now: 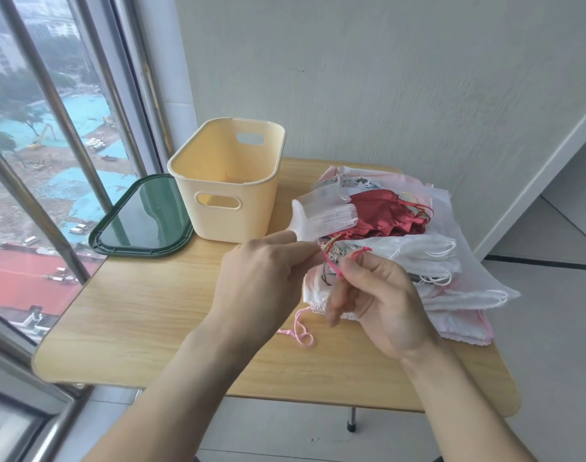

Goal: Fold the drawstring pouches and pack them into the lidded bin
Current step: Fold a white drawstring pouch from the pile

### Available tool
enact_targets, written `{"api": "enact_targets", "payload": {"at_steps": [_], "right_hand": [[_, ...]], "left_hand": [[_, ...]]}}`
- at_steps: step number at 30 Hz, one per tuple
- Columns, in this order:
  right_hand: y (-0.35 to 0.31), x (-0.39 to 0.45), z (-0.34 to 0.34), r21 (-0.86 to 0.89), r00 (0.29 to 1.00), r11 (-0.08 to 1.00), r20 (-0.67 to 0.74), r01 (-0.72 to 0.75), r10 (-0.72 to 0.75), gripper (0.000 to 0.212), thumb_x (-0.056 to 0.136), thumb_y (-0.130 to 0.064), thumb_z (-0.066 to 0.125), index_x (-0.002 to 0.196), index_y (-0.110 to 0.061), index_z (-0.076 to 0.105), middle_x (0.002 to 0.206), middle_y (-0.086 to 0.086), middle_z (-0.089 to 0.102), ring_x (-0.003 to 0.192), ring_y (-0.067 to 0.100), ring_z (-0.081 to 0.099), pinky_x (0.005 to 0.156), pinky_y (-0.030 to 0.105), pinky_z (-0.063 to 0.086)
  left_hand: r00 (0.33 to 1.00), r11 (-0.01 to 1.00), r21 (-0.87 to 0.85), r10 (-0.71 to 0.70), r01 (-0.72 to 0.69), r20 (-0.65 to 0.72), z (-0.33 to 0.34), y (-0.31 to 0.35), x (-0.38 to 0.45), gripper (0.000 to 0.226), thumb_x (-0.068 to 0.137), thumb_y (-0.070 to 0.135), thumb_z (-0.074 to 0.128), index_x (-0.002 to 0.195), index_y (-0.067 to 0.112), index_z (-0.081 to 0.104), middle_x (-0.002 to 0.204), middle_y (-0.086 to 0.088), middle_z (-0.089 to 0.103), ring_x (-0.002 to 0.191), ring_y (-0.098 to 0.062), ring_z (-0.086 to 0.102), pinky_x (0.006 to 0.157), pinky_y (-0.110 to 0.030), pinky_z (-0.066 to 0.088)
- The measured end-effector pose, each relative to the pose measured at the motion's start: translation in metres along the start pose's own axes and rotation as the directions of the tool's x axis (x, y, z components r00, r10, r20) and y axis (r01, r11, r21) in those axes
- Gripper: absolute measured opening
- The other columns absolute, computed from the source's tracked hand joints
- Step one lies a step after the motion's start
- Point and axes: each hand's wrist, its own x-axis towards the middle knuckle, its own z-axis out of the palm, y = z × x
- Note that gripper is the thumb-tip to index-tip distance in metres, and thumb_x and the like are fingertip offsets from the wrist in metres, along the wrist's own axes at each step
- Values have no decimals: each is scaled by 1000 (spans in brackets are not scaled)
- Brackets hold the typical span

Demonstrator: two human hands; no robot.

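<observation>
A: Risk noted. A hot-pink drawstring (338, 266) is pinched at both ends: by the left hand (268, 278) near the pouch mouth, by the right hand (378, 301) at the knotted tip. Both grips are clenched on the cord, not on cloth.

B: So a hard pull could cinch the mouth shut, or drag the pile?

A: Likely both. The cord's pouch cannot be picked out clearly; it appears buried in the heap of drawstring pouches (435, 258) at 3 o'clock on the bench (144, 315). Other cords are seen tangled in the heap, among them a pale pink cord (301, 331) trailing loose at the near edge. A snag could be carried along.

B: And the far side of the heap?

A: It is seen lying out to the bench's right edge. A tug leftward is safer than any shove right; sheer pouches would probably slide off easily.

B: The bin?

A: The cream bin (228, 181) stands open at 12 o'clock, nothing seen inside it. Its dark green lid (141, 218) lies flat at 10 o'clock, partly past the bench edge toward the window; it could be knocked off by an elbow.

B: Surroundings?

A: Light wood-grain bench with rounded corners, one metal leg (351, 420) visible. Pale textured wall behind, grey tiled floor, a barred window (51, 128) at 9 o'clock over a construction site far below.
</observation>
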Motion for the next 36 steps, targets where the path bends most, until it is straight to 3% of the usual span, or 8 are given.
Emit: {"api": "enact_targets", "payload": {"at_steps": [4, 9, 11, 14, 18, 25, 31, 36], "right_hand": [[16, 1, -1, -244, 999, 969, -41, -35, 26, 26, 90, -20, 70, 88, 5, 65, 72, 23, 70, 63, 33, 70, 51, 34, 56], [23, -1, -3, -338, 994, 937, 23, -91, 105, 12, 93, -7, 69, 89, 4, 65, 76, 26, 72, 68, 38, 72, 58, 40, 60], [19, -2, -6, -349, 992, 930, 10, -111, 122, 10, 93, -1, 67, 89, 8, 63, 74, 24, 72, 65, 32, 72, 55, 35, 58], [17, -3, -8, -399, 987, 906, 9, -142, 159, 11, 89, 0, 71, 90, 10, 66, 77, 22, 74, 62, 26, 71, 54, 32, 56], [21, -4, -6, -494, 983, 858, 39, -138, 181, 15, 83, 3, 77, 97, 0, 72, 87, 20, 75, 69, 26, 70, 55, 34, 58], [22, -5, -2, -636, 994, 767, 0, -82, 107, 11, 90, -10, 73, 95, -19, 76, 68, 1, 72, 52, 15, 63, 59, 33, 52], [25, -2, 4, -725, 996, 688, -48, 13, -69, 5, 85, -20, 81, 82, -23, 77, 75, -2, 70, 57, 8, 58, 57, 30, 52], [22, 2, -4, -747, 995, 661, 12, 75, -100, 16, 82, -16, 83, 87, -30, 78, 89, -10, 62, 65, 12, 62, 63, 25, 50]], "left_hand": [[985, 989, -108, -83, 99, 150, 9, -7, -4, 12, 91, 21, 67, 91, 21, 79, 67, 10, 60, 58, -9, 49, 59, -33, 47], [899, 954, -189, -139, 235, 415, 13, -5, -12, 39, 84, 3, 55, 109, 24, 76, 85, 7, 75, 77, -8, 66, 76, -26, 53], [878, 895, -262, -231, 360, 420, 14, -3, -11, 35, 87, 7, 53, 111, 23, 74, 82, 10, 73, 78, -3, 65, 78, -21, 52], [834, 719, -439, -382, 539, 397, 14, -2, -9, 19, 91, 23, 60, 105, 18, 72, 73, 3, 74, 74, -9, 69, 77, -33, 56], [806, 703, -395, -499, 592, 319, 13, -4, -12, 19, 87, 20, 70, 105, 21, 68, 68, -1, 71, 62, -10, 66, 68, -33, 55], [882, 895, -16, -436, 446, 181, -7, -7, -13, 40, 84, 14, 64, 123, 21, 57, 66, 4, 64, 77, -20, 62, 70, -38, 51], [933, 924, -156, -327, 349, 153, -7, -2, -11, 33, 80, 3, 66, 106, 22, 70, 70, 12, 65, 68, -6, 62, 69, -27, 52], [981, 979, -121, -151, 166, 125, -5, -5, -11, 32, 80, -2, 67, 103, 19, 75, 80, 13, 63, 68, -7, 59, 67, -33, 54]]}}
